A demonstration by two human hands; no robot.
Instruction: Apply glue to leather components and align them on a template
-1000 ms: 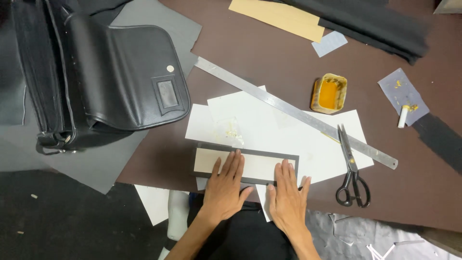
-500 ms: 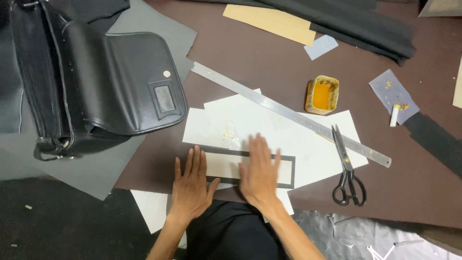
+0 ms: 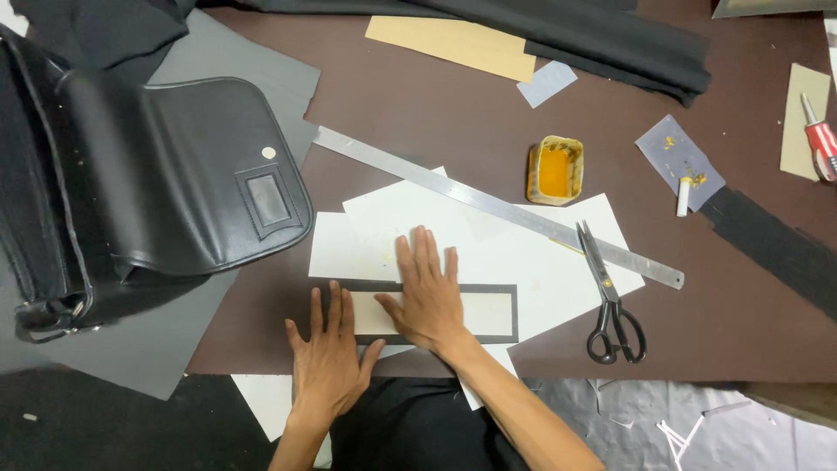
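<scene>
Brown table (image 3: 488, 113) fills the view, with a dark floor near the person. Both hands lie flat and open on a long strip (image 3: 488, 314). The strip is pale card with a thin black frame, and its long side runs left to right, right under the hands. The left hand (image 3: 327, 353) presses its near left end. The right hand (image 3: 429, 296) lies across its middle, fingers pointing away. White paper sheets (image 3: 523, 262) lie under the strip. Farther off are black scissors (image 3: 610, 305), a shiny steel ruler (image 3: 488, 205), a small tub (image 3: 554, 170) of yellow glue and a smooth black bag (image 3: 157, 192).
</scene>
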